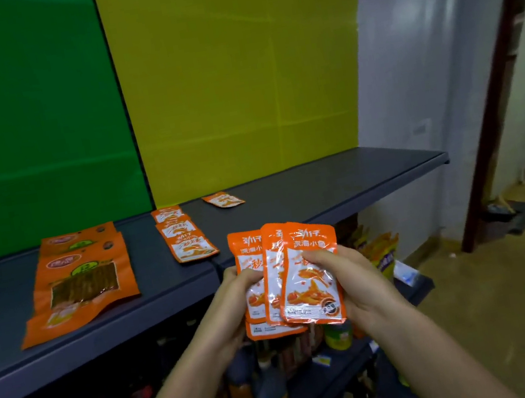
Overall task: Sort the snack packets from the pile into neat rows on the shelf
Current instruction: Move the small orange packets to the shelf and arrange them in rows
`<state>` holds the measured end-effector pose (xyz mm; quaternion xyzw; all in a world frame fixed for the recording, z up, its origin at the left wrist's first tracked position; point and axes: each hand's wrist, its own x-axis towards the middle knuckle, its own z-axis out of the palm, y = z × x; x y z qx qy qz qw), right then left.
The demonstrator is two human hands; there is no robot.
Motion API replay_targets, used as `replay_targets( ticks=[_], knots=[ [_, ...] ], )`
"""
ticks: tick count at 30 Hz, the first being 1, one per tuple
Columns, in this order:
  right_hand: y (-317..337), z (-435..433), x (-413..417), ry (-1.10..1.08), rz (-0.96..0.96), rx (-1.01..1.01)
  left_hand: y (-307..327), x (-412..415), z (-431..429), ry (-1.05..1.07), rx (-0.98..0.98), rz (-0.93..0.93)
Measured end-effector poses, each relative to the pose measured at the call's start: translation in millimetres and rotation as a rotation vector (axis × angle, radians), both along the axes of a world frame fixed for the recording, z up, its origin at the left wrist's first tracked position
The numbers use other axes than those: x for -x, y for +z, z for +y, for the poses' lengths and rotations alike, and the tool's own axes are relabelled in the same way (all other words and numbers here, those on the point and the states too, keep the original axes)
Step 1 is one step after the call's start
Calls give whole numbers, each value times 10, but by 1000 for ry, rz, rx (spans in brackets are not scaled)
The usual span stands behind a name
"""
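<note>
Beside the grey shelf [322,189], the left hand [234,290] and right hand [346,275] clasp fanned snack packets [311,289] upright, tops pointing up.

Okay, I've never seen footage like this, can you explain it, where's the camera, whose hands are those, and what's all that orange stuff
No machine here: a person wears one wide-angle camera on the head, looking forward and down, so you see their own arms. The left hand and right hand together hold a fan of small orange snack packets. On the grey shelf lie a row of three matching packets, a single packet farther back, and larger orange packets overlapping at the left. Bottles stand on the shelves below.
</note>
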<state>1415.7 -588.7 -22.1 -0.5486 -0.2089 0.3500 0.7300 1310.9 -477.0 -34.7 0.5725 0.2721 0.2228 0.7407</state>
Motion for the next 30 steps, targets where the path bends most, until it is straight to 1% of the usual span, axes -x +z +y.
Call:
replay_targets(
  ticks=[5, 8, 14, 17, 21, 24, 26, 30],
  knots=[
    [106, 405, -338, 106, -63, -6, 116, -240, 255, 91, -20, -59],
    [242, 683, -516, 172, -119, -13, 216, -350, 455, 134, -83, -57],
    [457, 1268, -907, 242, -450, 23, 456, -587, 945, 297, -170, -89],
    [511, 1530, -1179, 260, -464, 45, 525, -622, 1164, 403, -164, -95],
    [506, 1799, -1621, 231, -417, 166, 616, -494, 1419, 514, -143, -42],
    [385, 2055, -1830, 309, -500, 293, 664, -427, 1541, 577, -164, 15],
    [286, 2226, -1858, 373, -556, 337, 664, -423, 1571, 610, -155, 36],
    [116, 2536, -1872, 330, -674, 353, 620, -479, 1562, 661, -140, 66]
  ],
)
